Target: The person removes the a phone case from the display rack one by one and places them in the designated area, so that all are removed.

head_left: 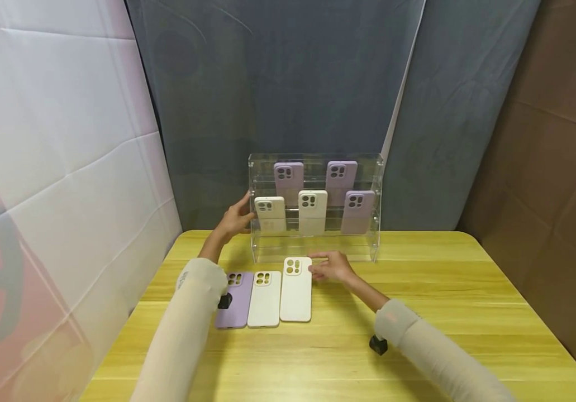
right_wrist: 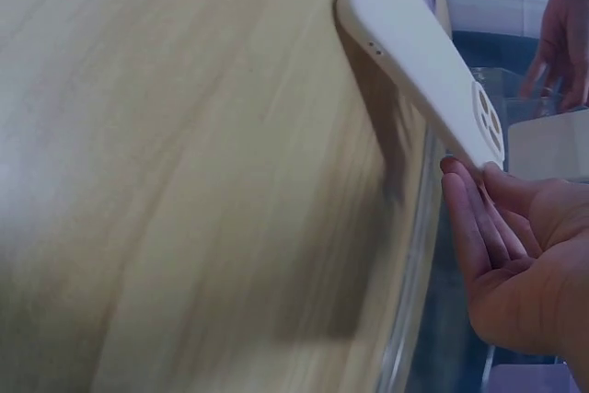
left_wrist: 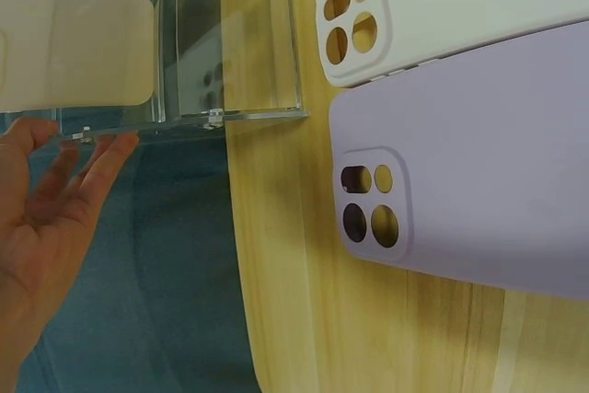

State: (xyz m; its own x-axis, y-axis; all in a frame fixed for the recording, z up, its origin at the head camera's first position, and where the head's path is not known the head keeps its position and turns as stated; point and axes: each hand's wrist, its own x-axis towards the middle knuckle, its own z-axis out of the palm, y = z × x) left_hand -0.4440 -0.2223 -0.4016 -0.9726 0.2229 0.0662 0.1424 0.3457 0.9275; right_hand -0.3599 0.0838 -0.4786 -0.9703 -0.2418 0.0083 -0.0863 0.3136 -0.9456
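In the head view my left hand is at the left side of a clear acrylic display rack, its fingertips resting against the side panel. My right hand pinches a white phone case near its camera-cutout end. That end is raised and the far end slopes down toward the table, as the right wrist view shows. Left of it lie another white phone case and a purple phone case, side by side; my left sleeve overlaps the purple one.
The rack's upper tier holds two purple cases. Below them stand a cream case, a white case and a purple case. The wooden table meets grey cloth behind the rack.
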